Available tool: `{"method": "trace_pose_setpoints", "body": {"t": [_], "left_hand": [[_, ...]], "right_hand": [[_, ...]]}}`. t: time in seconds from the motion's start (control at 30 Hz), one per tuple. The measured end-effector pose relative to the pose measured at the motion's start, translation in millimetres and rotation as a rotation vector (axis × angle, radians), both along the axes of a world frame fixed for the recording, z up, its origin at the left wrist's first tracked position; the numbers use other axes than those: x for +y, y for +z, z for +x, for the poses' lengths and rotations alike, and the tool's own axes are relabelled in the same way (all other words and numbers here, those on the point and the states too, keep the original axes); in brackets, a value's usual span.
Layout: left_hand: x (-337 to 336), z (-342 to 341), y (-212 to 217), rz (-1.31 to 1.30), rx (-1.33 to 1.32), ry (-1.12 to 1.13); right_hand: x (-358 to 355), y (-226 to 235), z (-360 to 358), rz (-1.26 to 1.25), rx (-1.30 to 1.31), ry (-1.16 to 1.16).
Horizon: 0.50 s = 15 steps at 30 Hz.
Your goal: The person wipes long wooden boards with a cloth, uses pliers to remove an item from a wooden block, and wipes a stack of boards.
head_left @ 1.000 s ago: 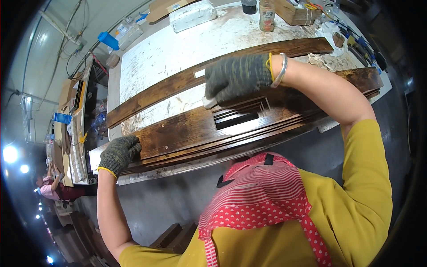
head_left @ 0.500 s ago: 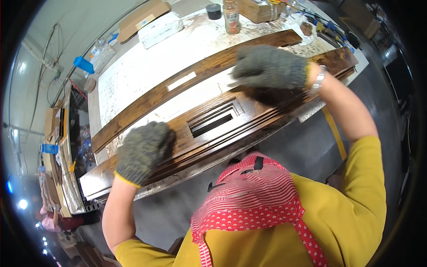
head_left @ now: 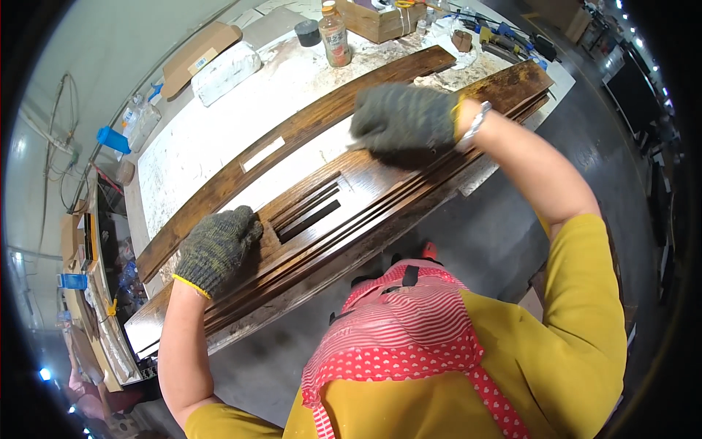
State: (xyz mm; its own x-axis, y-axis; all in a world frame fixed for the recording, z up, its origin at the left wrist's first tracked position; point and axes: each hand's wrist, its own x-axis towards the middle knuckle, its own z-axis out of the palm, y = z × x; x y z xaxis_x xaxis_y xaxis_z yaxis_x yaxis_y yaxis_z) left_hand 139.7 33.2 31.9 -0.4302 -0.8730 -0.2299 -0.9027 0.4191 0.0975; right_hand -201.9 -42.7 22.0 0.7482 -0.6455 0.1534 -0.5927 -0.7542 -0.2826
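In a dark knitted glove with a yellow cuff, my left hand (head_left: 217, 250) is closed at the far edge of a brown wooden panel (head_left: 373, 179), left of its rectangular slot. My right hand (head_left: 406, 118), gloved the same way, lies over the panel's right part, its fingers curled and somewhat blurred. Whatever it holds, if anything, is hidden beneath the glove. The panel has long grooved ridges along its near side and a glossy brown surface. Beyond it and roughly parallel lies a narrower brown board (head_left: 303, 126) with a pale rectangular opening.
A stained white worktable (head_left: 183, 172) carries both wooden pieces. Along its far side are a bottle (head_left: 336, 36), a dark round tub (head_left: 307, 33), a white wrapped block (head_left: 227, 73) and a wooden box (head_left: 376, 23). Several tools (head_left: 504, 44) lie at the far right.
The whole view has shifted, so the table things appear farther left. My left hand sits slightly closer to the slot. My right hand stays over the same part of the panel.
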Motion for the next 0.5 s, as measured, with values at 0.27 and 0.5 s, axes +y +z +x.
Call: {"method": "trace_pose_setpoints", "body": {"t": [0.27, 0.5], "left_hand": [[7, -24, 17, 0.012, -0.184, 0.071], [-9, -137, 16, -0.190, 0.122, -0.045]], "right_hand": [[-9, 27, -126, -0.059, 0.268, -0.145], [-39, 16, -136, -0.192, -0.155, 0.272]]}}
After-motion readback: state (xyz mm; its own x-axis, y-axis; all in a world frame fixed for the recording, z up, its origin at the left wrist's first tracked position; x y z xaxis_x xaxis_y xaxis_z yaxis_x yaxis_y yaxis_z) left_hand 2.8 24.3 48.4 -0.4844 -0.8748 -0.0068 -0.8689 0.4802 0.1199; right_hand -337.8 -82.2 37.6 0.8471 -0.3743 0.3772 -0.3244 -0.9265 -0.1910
